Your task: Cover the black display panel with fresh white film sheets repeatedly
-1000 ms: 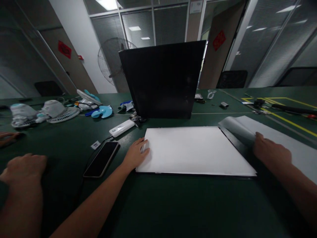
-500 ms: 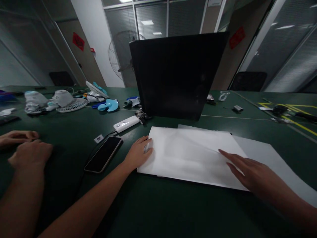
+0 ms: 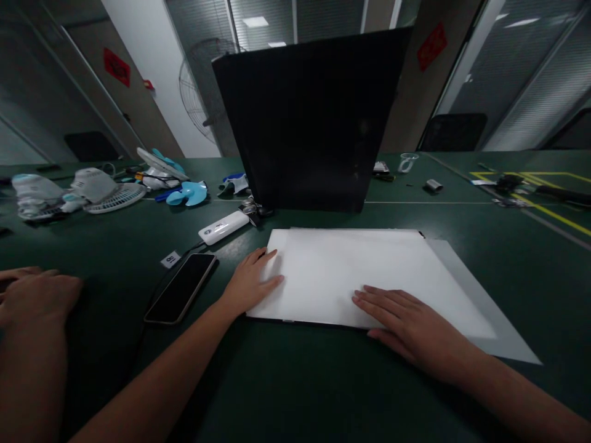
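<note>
A flat white panel lies on the green table. Over it rests a thin whitish sheet, whose right end sticks out past the panel onto the table. My left hand lies at the panel's left edge, fingers spread, thumb and fingertips on the white surface. Near the front edge, my right hand rests flat on the sheet with its fingers stretched out. Behind the panel stands a large black screen-like panel, leaning slightly; what holds it up is hidden.
Left of my hand lie a phone, a white handheld device with a cable, and a small tag. Fan parts and blue blades sit farther back. Another person's hands rest at the left. A clear cup stands behind.
The thin sheet has shifted left and now lies more squarely over the white panel. My right hand has moved left and down flat onto it. My left hand stays at the left edge.
</note>
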Available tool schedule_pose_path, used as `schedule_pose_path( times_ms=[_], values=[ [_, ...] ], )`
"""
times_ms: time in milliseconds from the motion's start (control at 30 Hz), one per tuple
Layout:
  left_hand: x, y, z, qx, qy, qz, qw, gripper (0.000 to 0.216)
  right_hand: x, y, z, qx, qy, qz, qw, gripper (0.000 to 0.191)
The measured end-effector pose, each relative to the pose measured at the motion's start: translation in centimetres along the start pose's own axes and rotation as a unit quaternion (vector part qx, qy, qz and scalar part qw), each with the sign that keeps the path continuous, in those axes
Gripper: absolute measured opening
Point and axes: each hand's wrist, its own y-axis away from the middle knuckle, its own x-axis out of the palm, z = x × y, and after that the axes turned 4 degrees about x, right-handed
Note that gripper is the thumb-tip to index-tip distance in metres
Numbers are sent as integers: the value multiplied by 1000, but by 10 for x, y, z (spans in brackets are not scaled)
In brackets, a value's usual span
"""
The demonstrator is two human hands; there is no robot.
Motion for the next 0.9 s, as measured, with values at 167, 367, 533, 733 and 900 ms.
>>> schedule_pose_path(
  times_ms=[167, 367, 533, 733, 900],
  values=[
    [-6, 1, -5, 4, -4, 25, 1000, 53, -8, 11, -47, 196, 65, -52, 977, 62],
    [-6, 0, -12, -18, -17, -1, 1000, 46, -6, 48, -128, 477, 105, -23, 872, 86],
    [-6, 1, -15, -52, -48, -41, 997, 42, 9, 62, -152, 515, -49, -41, 855, 72],
    [-6, 0, -15, -63, -37, -70, 995, 47, 12, 47, -146, 450, -82, -68, 887, 77],
    [-5, -2, -12, -55, -34, -51, 997, 48, 3, 40, -143, 465, -125, -44, 875, 76]
  ],
)
